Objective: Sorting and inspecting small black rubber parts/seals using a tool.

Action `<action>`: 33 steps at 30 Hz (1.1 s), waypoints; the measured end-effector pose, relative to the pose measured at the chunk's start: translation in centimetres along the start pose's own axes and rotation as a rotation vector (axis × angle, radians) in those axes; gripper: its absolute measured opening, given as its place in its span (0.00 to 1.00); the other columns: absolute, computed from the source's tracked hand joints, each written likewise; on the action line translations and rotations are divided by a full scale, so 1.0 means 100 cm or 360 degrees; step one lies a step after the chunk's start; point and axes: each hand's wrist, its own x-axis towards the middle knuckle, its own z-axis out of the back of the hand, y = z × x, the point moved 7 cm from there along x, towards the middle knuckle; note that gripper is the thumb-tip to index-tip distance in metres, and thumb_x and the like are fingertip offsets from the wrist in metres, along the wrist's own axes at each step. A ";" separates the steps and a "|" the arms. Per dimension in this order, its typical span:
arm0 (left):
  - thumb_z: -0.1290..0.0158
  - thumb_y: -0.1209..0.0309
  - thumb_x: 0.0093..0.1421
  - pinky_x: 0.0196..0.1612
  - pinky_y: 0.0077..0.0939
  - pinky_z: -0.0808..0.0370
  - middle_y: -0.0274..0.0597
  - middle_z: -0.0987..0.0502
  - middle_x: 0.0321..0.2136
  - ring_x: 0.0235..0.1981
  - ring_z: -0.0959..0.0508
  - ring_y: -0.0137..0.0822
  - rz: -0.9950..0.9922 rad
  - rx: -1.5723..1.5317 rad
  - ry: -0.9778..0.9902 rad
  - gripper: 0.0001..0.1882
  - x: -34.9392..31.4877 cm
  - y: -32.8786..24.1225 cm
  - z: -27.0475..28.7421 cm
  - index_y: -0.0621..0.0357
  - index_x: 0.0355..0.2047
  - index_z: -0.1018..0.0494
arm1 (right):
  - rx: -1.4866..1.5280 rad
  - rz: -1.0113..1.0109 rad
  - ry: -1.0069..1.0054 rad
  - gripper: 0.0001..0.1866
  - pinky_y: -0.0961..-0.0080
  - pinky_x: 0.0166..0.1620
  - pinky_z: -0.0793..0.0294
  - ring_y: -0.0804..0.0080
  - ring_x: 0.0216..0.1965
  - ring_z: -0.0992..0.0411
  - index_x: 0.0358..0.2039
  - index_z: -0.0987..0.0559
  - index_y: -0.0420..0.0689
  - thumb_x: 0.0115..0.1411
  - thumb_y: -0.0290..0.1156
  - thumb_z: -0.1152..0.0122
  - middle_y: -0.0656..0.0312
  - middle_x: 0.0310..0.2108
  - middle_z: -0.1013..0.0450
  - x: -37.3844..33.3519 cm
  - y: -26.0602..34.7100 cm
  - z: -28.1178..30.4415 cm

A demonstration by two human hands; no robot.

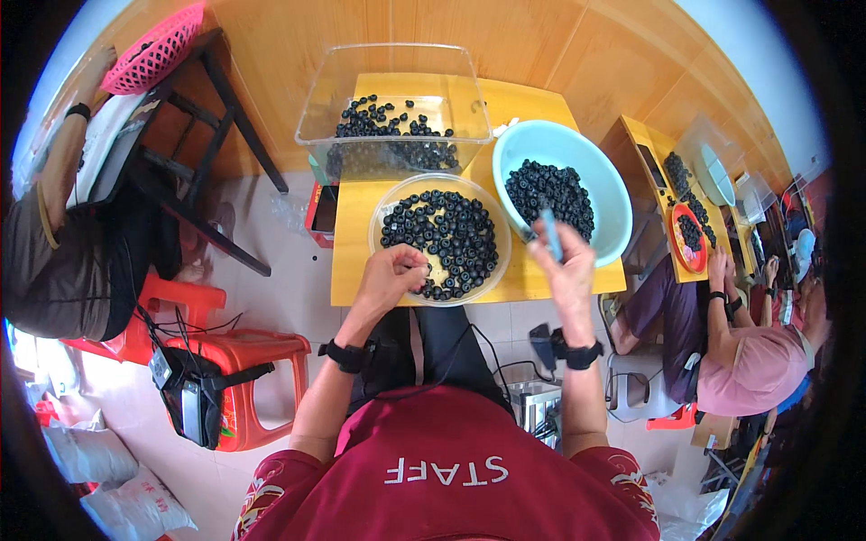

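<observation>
My left hand (397, 275) is over the near left part of a round clear tray (377, 216), its fingertips pinched together. Whatever they may hold is too small to make out. Small black round pieces (456, 236) with ring-like tops fill much of that tray. My right hand (568, 261), slightly blurred, grips a slim light-blue tool (550, 231) over the near edge of a pale blue basin (615, 203). In the basin lies a heap of similar dark pieces (552, 191). Behind the tray, a clear plastic box (397, 56) contains more black pieces (397, 131).
All three containers stand on a yellow wooden table (347, 279) against a wood-panelled wall. To the left are a red plastic stool (257, 347) bearing a black bag (194, 406), and a seated person (68, 261). People sit at another table (663, 140) on the right.
</observation>
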 end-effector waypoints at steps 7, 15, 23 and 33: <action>0.45 0.80 0.42 0.34 0.28 0.29 0.45 0.28 0.26 0.30 0.26 0.39 -0.0600 0.1235 -0.0143 0.12 0.029 -0.025 -0.032 0.62 0.31 0.26 | -0.0085 0.0040 -0.0320 0.15 0.87 0.33 0.33 0.84 0.29 0.35 0.41 0.25 0.37 0.51 0.24 0.41 0.67 0.30 0.28 -0.001 0.007 0.025; 0.49 0.83 0.40 0.34 0.39 0.31 0.49 0.31 0.28 0.33 0.28 0.50 -0.0649 0.1404 -0.0046 0.09 0.033 -0.021 -0.044 0.62 0.25 0.33 | -0.0149 -0.0327 -0.0007 0.08 0.88 0.25 0.38 0.87 0.22 0.38 0.33 0.23 0.38 0.52 0.24 0.42 0.72 0.20 0.32 -0.057 -0.038 -0.018; 0.48 0.82 0.41 0.29 0.29 0.29 0.42 0.28 0.23 0.27 0.25 0.39 -0.0635 0.1259 0.0009 0.09 0.039 -0.010 -0.028 0.60 0.26 0.30 | -0.0106 -0.0309 -0.0034 0.07 0.83 0.22 0.37 0.84 0.18 0.38 0.32 0.22 0.38 0.50 0.24 0.41 0.64 0.17 0.30 -0.066 -0.048 -0.026; 0.49 0.78 0.55 0.36 0.20 0.24 0.39 0.25 0.32 0.31 0.23 0.30 0.0092 -0.1028 0.0203 0.09 -0.018 -0.037 -0.027 0.61 0.38 0.30 | 0.0045 -0.0170 0.0166 0.10 0.79 0.23 0.35 0.77 0.19 0.32 0.35 0.24 0.36 0.54 0.28 0.45 0.60 0.22 0.27 -0.064 -0.022 -0.042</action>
